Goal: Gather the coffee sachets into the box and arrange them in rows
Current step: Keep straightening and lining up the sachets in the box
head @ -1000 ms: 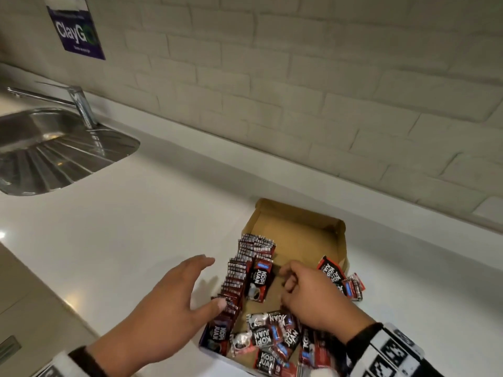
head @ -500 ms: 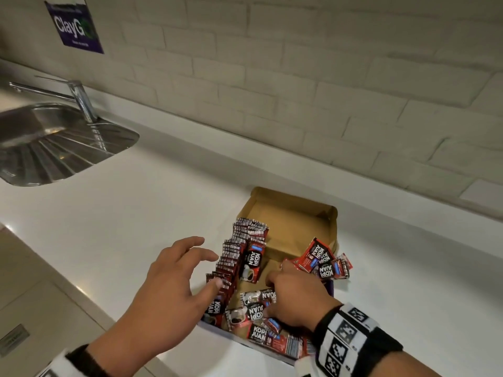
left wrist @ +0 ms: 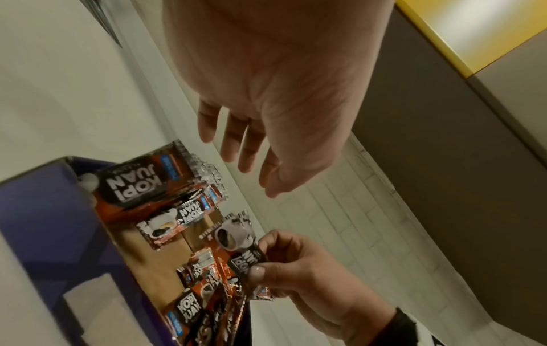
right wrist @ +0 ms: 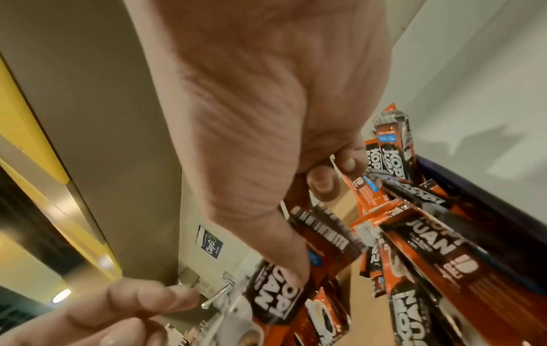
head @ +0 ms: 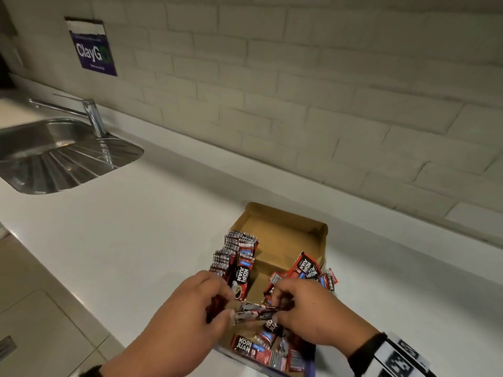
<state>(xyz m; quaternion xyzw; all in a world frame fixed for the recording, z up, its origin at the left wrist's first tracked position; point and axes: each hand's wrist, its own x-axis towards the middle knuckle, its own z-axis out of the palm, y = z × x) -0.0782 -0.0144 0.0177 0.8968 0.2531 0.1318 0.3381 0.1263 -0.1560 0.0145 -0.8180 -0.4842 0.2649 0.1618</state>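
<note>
An open cardboard box (head: 283,235) stands on the white counter, its outer wall purple (left wrist: 59,234). A row of red-and-black coffee sachets (head: 234,257) stands upright along its left side. Loose sachets lie at its right (head: 307,268) and front (head: 253,346). My right hand (head: 283,303) pinches one sachet (head: 255,312) between thumb and fingers above the front pile, also plain in the left wrist view as the sachet (left wrist: 236,245). My left hand (head: 217,300) hovers at the near end of the row, close to that sachet. Its fingers (left wrist: 234,145) hang relaxed and hold nothing.
A steel sink (head: 54,156) with a faucet (head: 92,115) sits at the far left of the counter. A brick wall with a purple sign (head: 92,50) runs behind. The counter's front edge (head: 54,270) drops to cupboards at lower left. White counter surrounds the box.
My left hand has moved right, from the counter beside the box to the near end of the row. My right hand has lifted one sachet out of the front pile.
</note>
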